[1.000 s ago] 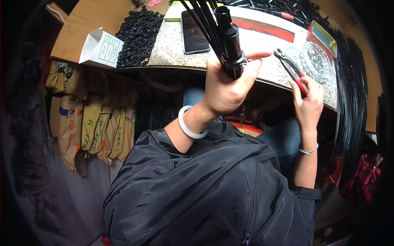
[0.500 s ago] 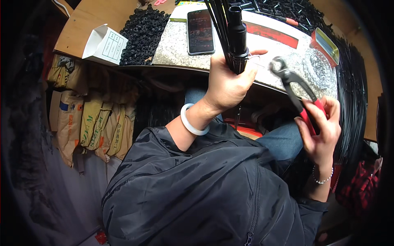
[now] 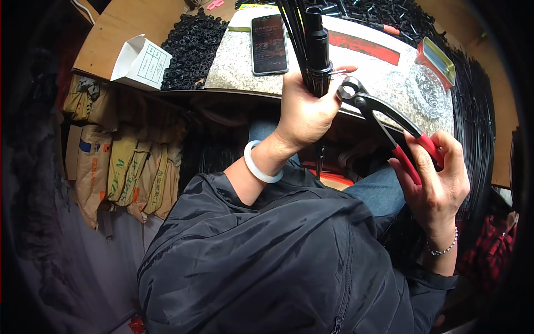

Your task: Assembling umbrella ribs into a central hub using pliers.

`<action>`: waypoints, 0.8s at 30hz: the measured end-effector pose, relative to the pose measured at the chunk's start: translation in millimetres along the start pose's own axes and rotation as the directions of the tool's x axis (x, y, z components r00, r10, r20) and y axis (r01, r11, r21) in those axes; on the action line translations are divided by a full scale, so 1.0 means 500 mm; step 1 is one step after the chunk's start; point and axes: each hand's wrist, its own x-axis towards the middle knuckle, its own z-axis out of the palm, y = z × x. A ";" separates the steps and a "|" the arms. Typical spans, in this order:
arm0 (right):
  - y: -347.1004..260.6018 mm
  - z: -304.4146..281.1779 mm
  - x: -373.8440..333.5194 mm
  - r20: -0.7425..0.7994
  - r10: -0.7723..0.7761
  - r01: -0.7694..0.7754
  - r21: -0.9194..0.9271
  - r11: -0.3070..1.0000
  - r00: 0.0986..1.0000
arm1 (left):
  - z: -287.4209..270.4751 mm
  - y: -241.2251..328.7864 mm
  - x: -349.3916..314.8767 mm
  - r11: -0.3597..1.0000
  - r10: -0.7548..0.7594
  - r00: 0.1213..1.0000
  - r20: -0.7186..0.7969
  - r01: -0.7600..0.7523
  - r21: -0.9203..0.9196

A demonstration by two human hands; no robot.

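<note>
Pincers (image 3: 384, 114): just the one pair, red handles, dark head, held up at the front edge of the bench (image 3: 239, 67); head's right by the left thumb, can't tell if it's touching
Tube (image 3: 317, 47): one black one, roughly upright in the left hand, over the bench edge
Rods (image 3: 293, 33): skinny black bunch beside the tube, too packed to count
Left hand (image 3: 311, 114): one white bangle (image 3: 248, 161) on; grip wrapped round tube and rods, index finger poking out to the right, forearm slanting up from below
Right hand (image 3: 439, 172): one beaded bracelet (image 3: 444, 250) on; grip curled round both pincer handles, which sit spread apart, forearm coming up from lower right
Bench stuff: one phone (image 3: 270, 44), one white box (image 3: 147, 64), one glass dish (image 3: 425, 92), one heap of black rings (image 3: 194, 47)
</note>
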 end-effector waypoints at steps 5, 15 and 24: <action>0.000 0.000 0.006 -0.019 -0.128 0.127 -0.045 0.991 0.992 | -0.008 0.009 -0.013 0.999 -0.049 0.997 0.061 0.049 0.001; 0.002 0.021 -0.038 0.802 -0.151 -0.799 0.594 0.096 0.578 | -0.008 0.017 -0.026 0.987 0.156 0.968 0.196 -0.144 -0.073; 0.032 0.023 -0.026 0.732 -0.507 -0.888 0.413 -0.201 0.455 | -0.005 0.007 -0.029 0.969 0.241 0.936 0.258 -0.248 -0.006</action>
